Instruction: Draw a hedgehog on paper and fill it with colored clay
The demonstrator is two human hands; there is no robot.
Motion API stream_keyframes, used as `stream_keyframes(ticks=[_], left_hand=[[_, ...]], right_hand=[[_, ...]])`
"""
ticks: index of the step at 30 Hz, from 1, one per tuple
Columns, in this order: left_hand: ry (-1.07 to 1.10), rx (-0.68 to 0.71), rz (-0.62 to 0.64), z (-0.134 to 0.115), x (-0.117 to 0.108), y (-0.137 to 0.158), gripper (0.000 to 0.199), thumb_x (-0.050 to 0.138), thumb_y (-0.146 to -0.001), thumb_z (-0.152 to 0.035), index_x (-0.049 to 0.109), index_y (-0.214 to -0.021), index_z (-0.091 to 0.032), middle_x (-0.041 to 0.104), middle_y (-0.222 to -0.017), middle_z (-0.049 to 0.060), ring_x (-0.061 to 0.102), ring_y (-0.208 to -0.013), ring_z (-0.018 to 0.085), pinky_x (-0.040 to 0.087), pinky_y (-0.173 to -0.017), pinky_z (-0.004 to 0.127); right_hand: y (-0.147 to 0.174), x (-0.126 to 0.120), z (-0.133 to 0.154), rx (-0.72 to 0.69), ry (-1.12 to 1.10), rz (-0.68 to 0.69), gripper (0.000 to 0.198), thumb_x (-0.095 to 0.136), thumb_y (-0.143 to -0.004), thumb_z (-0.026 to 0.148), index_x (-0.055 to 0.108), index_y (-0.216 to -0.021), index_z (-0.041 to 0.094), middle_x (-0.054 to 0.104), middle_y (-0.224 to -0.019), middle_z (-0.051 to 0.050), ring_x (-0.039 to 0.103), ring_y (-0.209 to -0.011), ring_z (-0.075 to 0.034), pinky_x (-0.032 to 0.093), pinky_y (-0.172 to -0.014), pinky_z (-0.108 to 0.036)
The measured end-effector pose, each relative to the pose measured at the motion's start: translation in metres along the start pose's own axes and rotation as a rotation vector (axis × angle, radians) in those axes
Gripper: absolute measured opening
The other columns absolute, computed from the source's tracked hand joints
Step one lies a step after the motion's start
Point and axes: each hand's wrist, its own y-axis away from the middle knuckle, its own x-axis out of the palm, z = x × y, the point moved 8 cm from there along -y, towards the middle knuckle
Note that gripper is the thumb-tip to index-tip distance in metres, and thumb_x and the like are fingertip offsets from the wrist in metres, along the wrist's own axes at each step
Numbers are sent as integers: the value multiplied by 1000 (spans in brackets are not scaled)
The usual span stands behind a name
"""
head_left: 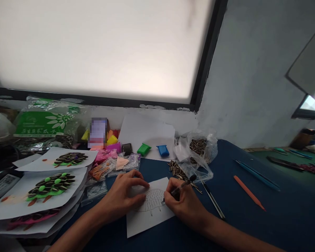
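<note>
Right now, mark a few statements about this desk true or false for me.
1. The right hand holds a pen. True.
2. The green packet lies left of the blue packet. True.
3. The left hand holds the blue packet. False: it is at the white paper.
4. The orange stick lies on the paper. False: it lies on the blue table.
5. Loose seeds lie near the clear bag. True.

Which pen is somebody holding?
The dark pen in the right hand; the silvery pen lies loose on the blue table.
</note>
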Motion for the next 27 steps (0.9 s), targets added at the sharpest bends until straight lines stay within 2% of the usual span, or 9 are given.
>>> stream_keyframes(ticks=[27], left_hand=[[3,-11,-11,4,2,0,27,62,-79,-37,76,-101,-34,59,-121,4,51,-115,34,40,-99,51]], right_hand=[[-2,-4,3,15,4,-13,13,50,-76,19,44,-64,21,45,-56,4,42,-50,-11,30,-46,-23]])
